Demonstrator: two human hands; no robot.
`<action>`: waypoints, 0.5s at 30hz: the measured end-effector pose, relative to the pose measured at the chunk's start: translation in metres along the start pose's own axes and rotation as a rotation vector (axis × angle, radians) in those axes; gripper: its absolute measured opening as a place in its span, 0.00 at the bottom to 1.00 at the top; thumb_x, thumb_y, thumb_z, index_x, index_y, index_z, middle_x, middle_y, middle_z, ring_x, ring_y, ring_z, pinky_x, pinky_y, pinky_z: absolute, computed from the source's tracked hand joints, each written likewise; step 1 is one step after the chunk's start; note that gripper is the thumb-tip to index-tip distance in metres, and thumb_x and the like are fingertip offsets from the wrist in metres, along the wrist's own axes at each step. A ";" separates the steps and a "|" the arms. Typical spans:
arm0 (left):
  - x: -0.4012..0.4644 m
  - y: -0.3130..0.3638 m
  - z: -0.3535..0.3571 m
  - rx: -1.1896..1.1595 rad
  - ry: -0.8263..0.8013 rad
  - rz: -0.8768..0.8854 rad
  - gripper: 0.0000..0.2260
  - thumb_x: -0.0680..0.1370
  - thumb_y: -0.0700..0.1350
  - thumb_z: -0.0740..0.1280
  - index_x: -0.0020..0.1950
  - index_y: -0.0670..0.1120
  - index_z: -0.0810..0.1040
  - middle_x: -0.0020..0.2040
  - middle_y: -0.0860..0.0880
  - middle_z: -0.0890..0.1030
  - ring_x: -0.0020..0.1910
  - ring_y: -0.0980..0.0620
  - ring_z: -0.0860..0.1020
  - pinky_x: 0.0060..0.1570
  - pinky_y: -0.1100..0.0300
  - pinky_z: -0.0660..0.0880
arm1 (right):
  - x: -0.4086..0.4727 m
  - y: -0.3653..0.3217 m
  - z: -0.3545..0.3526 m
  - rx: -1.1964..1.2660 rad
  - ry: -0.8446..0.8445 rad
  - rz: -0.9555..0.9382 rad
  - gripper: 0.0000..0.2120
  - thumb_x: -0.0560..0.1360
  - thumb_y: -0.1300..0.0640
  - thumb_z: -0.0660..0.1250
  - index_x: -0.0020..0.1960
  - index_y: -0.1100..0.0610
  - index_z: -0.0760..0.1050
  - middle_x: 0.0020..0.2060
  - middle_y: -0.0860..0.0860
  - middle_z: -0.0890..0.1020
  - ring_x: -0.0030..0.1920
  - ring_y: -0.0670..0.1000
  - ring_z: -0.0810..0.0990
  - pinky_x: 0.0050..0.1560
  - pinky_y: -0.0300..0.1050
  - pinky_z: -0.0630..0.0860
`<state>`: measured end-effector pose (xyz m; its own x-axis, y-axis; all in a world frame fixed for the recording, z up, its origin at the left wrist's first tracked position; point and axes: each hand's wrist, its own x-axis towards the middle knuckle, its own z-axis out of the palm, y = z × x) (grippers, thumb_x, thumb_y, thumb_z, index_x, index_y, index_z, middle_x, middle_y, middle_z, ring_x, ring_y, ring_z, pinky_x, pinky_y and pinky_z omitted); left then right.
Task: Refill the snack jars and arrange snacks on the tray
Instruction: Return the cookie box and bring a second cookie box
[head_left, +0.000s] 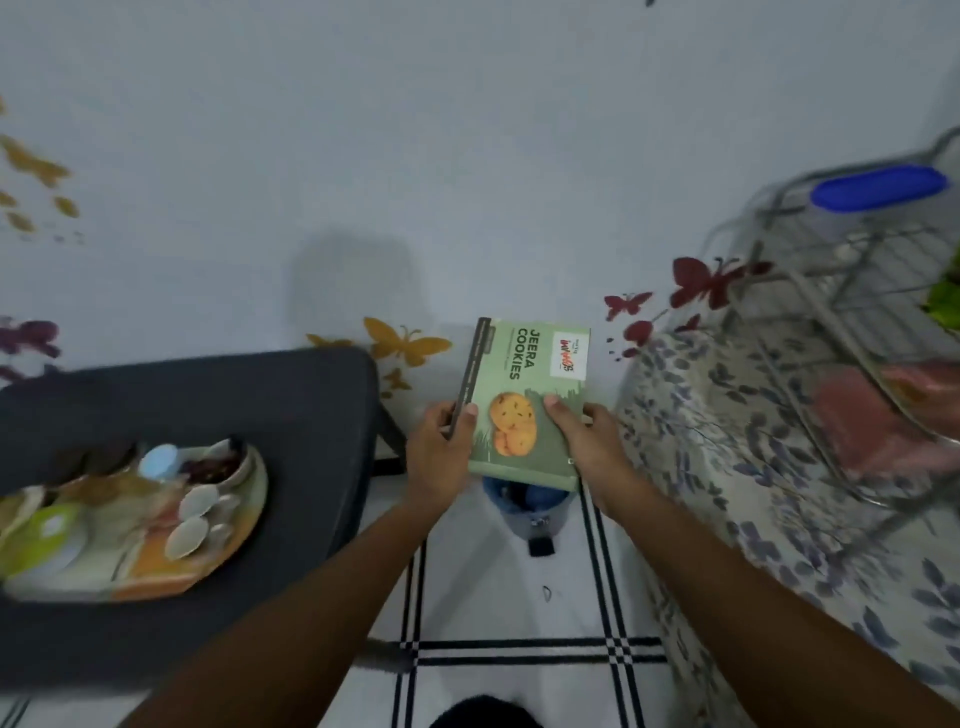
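Lengthwise, cookie box (524, 400) points away, both-handed.

Jeera cookie box (524, 400), tray (244, 525) of snacks

You hold the green box, printed "JEERA COOKIES" with two cookies pictured, flat side up, gripped at its near end. To your left the round tray sits on a dark surface, crowded with small bowls and lids, blurred.

The tray (244, 525) is blurred and cut by the left edge; its contents are indistinct. The box (524, 405) hides the top of a blue container (524, 506).
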<state>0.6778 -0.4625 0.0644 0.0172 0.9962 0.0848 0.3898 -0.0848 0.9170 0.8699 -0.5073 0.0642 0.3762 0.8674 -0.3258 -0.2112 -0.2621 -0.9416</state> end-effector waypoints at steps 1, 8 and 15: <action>-0.006 -0.001 -0.021 -0.003 0.048 0.004 0.06 0.82 0.56 0.67 0.49 0.56 0.80 0.42 0.57 0.84 0.42 0.61 0.83 0.39 0.66 0.78 | -0.010 -0.005 0.018 -0.009 -0.033 -0.009 0.25 0.73 0.40 0.74 0.62 0.55 0.74 0.52 0.51 0.84 0.43 0.45 0.86 0.37 0.38 0.81; -0.054 -0.017 -0.162 0.034 0.261 -0.100 0.06 0.82 0.56 0.68 0.49 0.55 0.78 0.45 0.53 0.84 0.43 0.59 0.81 0.42 0.63 0.78 | -0.075 -0.004 0.137 -0.071 -0.266 -0.037 0.31 0.71 0.37 0.75 0.66 0.54 0.72 0.55 0.50 0.83 0.50 0.49 0.85 0.44 0.43 0.83; -0.123 -0.068 -0.316 -0.154 0.311 -0.499 0.21 0.81 0.67 0.60 0.51 0.52 0.82 0.50 0.49 0.86 0.50 0.49 0.83 0.48 0.56 0.79 | -0.158 0.048 0.278 -0.223 -0.438 -0.025 0.24 0.75 0.36 0.70 0.60 0.54 0.76 0.52 0.51 0.85 0.47 0.49 0.86 0.46 0.45 0.84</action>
<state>0.3582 -0.5842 0.1145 -0.4121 0.8665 -0.2817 0.1436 0.3671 0.9190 0.5496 -0.5391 0.0944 -0.0466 0.9583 -0.2819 0.0090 -0.2818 -0.9594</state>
